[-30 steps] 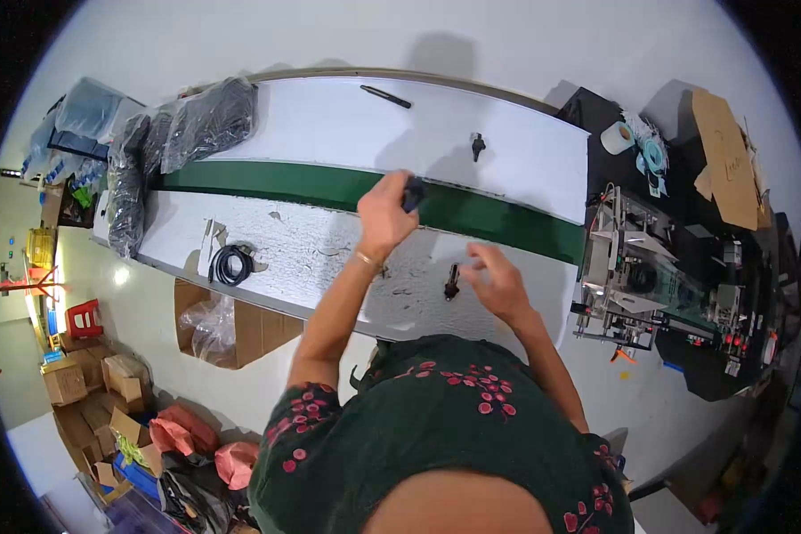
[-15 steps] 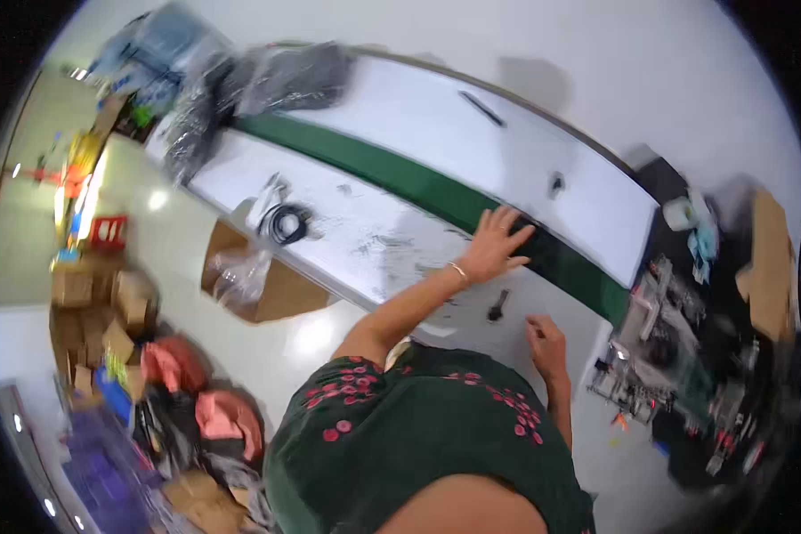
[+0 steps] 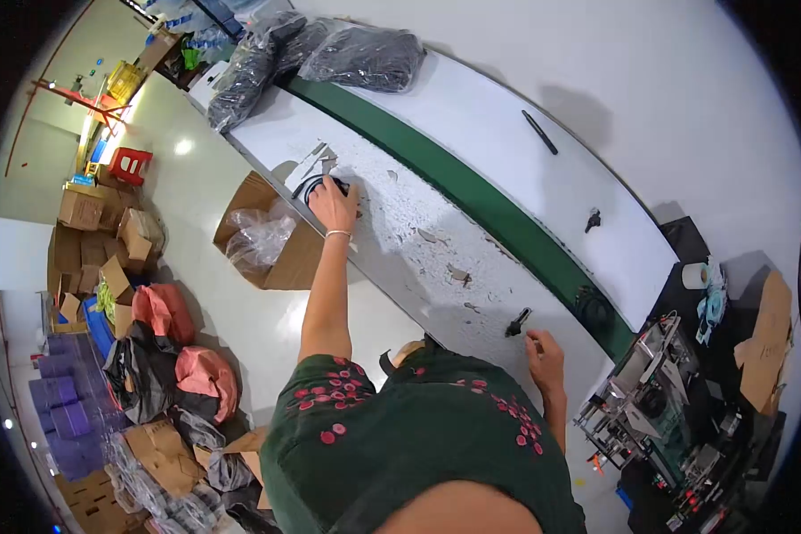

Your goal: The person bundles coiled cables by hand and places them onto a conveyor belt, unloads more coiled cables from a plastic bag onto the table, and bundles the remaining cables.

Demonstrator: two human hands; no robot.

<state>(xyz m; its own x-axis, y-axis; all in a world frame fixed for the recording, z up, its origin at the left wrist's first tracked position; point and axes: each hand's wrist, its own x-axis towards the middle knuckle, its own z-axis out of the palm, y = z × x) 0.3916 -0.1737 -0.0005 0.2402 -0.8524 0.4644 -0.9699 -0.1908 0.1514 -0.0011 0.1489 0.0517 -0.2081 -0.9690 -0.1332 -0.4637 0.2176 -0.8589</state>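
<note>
My left hand [image 3: 334, 206] reaches out to a coiled black cable [image 3: 311, 188] on the near side of the white workbench. Its fingers are closed over the coil and hide part of it. My right hand [image 3: 546, 360] hovers at the bench's near edge, fingers loosely curled, with nothing visible in them. Close to its fingertips lies a small black clip-like part [image 3: 518, 322]. Another black cable coil [image 3: 594, 310] rests on the green conveyor belt [image 3: 436, 182], toward its right end.
Plastic-wrapped dark bundles [image 3: 365, 58] sit at the bench's far left end. A black pen-like stick [image 3: 539, 132] and a small black part [image 3: 594, 219] lie beyond the belt. Below the bench is a carton [image 3: 280, 258] with clear plastic. Metal machinery [image 3: 650, 383] stands at right.
My left hand has moved from the green belt leftward to the black cable coil and closed on it. My right hand stays nearly still. A coil now shows on the belt's right part.
</note>
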